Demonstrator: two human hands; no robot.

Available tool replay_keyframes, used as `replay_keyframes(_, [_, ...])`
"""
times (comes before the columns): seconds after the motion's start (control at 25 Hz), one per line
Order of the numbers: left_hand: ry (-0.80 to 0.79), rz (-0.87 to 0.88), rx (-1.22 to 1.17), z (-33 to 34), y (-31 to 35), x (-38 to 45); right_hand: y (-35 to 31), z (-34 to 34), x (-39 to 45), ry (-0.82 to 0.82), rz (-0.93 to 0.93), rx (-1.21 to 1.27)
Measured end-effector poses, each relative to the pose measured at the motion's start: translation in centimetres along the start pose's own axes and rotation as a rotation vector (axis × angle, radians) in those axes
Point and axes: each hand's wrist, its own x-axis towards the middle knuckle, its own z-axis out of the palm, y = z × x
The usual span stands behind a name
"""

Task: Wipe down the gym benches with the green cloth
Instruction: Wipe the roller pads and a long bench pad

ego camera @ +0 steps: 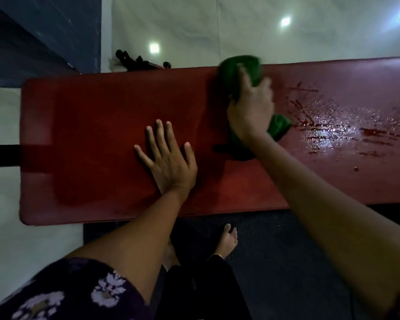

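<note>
roughly halfway on this bench (102,135), judging by the surface: the part of the pad left of the green cloth (240,68) looks matte and dry w/ no droplets, while the part to the right of the cloth carries a glossy patch of spray droplets and streaks (328,128) not yet wiped. so what's left is prob that wet stretch plus whatever runs out of frame on the right; other benches aren't in view, can't say about them. right hand (249,109) is on the cloth, fingers curled round the bunched fabric and gripping it, pressing it onto the pad near the far edge of the bench; cloth is blurred at its top, so it's likely mid-stroke. left hand (169,160) lies flat on the pad just left of the cloth, fingers straight and spread, holding nothing, seems to brace. cloth is dark green, scrunched into a wad, one end poking past the fingertips at the bench's far edge and the other bulging out by the wrist, next to the wet patch. bench pad is dark red, smooth vinyl-like, rounded corners.
</note>
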Motion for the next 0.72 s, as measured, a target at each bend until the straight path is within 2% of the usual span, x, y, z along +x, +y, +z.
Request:
replay_keyframes(0.08, [-0.002,-0.002,0.02,0.0,0.0,0.0,-2.3,1.0,-0.6,-0.063,-0.26,-0.027])
replay_keyframes(0.16, [0.012,-0.008,0.005,-0.1,0.0,0.1,-1.4,0.4,0.6,-0.062,-0.345,-0.059])
replay_keyframes(0.24, [0.026,-0.005,-0.023,0.0,0.1,0.2,2.3,-1.0,2.2,0.012,-0.218,-0.107])
replay_keyframes(0.36, [0.041,0.004,-0.035,0.2,0.2,0.3,9.0,-3.4,3.0,0.078,0.151,-0.058])
replay_keyframes(0.44, [0.045,0.005,-0.03,0.2,0.1,0.4,10.3,-3.6,2.6,0.099,0.314,-0.006])
replay_keyframes(0.48, [0.044,0.003,-0.027,0.2,-0.1,0.5,9.6,-3.1,2.1,0.093,0.327,0.007])
replay_keyframes(0.6, [0.036,0.002,-0.016,0.3,-0.5,0.4,5.2,-1.0,-2.3,0.003,0.123,0.002])
replay_keyframes(0.72, [0.054,0.004,-0.014,0.3,-0.4,0.4,4.0,0.7,-8.5,-0.054,-0.29,-0.04])
